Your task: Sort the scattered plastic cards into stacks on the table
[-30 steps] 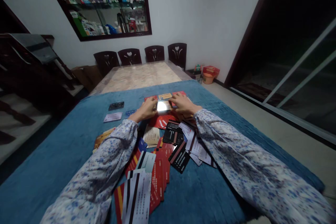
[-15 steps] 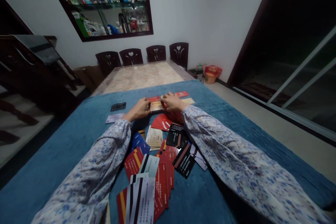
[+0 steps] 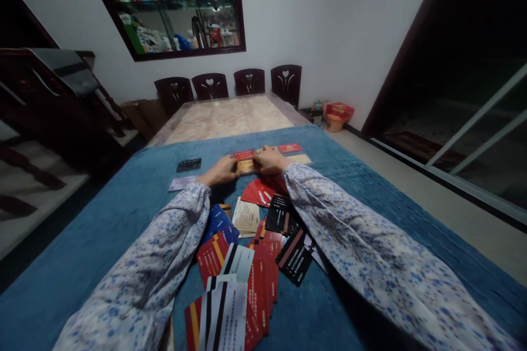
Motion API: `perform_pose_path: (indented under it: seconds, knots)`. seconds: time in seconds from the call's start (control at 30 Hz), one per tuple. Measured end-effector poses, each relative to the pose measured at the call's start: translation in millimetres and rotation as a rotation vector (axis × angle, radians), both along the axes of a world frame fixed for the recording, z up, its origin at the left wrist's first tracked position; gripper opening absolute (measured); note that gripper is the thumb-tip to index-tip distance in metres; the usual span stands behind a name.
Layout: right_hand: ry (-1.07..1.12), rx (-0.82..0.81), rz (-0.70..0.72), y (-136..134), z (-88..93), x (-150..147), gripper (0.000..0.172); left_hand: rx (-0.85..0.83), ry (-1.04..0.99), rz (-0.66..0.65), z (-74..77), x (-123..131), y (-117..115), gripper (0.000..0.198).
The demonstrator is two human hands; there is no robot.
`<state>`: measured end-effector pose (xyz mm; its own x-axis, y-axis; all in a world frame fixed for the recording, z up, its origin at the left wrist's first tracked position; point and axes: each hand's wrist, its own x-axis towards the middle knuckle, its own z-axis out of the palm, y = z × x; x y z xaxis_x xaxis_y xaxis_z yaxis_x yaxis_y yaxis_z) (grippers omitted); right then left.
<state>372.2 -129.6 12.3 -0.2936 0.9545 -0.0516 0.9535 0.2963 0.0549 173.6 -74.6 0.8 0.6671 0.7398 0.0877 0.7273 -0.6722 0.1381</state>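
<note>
A gold card [image 3: 246, 167] lies between my two hands at the far part of the blue cloth, just below a red card [image 3: 244, 154]. My left hand [image 3: 224, 170] has its fingers closed on the gold card's left end. At its right end, my right hand [image 3: 270, 161] pinches it too, partly hiding the cards behind. Nearer me, red cards [image 3: 256, 193] are fanned out. Beside them lie cream cards [image 3: 246, 215], black cards [image 3: 294, 256], blue cards [image 3: 219, 223] and white striped cards [image 3: 226, 315], overlapping one another.
A black card [image 3: 189, 164] and a lilac card [image 3: 181, 183] lie left of my hands. To the right are another red card [image 3: 290, 147] and a pale gold card [image 3: 300, 159]. The blue cloth [image 3: 135, 203] covers the near table; chairs [image 3: 249, 83] stand behind.
The gold card, tilted and paler before, now looks flat beneath the red card. Both hands stay at its ends. The whole view has shifted slightly.
</note>
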Motion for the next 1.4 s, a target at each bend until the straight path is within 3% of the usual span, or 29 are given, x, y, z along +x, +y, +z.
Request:
perform_pose_path:
  seconds: [0.37,0.6,0.97,1.4]
  knots:
    - [-0.021,-0.038,0.004,2.2,3.4,-3.8,0.04,-0.039,0.09,-0.026,-0.5,3.6,5.1,0.036]
    - [-0.033,-0.039,-0.016,4.3,2.6,-7.2,0.04,-0.085,0.019,-0.049,-1.0,5.6,6.2,0.037]
    - [-0.04,-0.047,-0.016,22.0,-4.7,-8.4,0.039,-0.142,0.084,-0.018,0.7,10.5,10.4,0.031]
    - [0.003,-0.007,-0.021,23.6,-8.5,-7.2,0.04,-0.096,0.021,-0.037,-6.5,8.3,12.4,0.035]
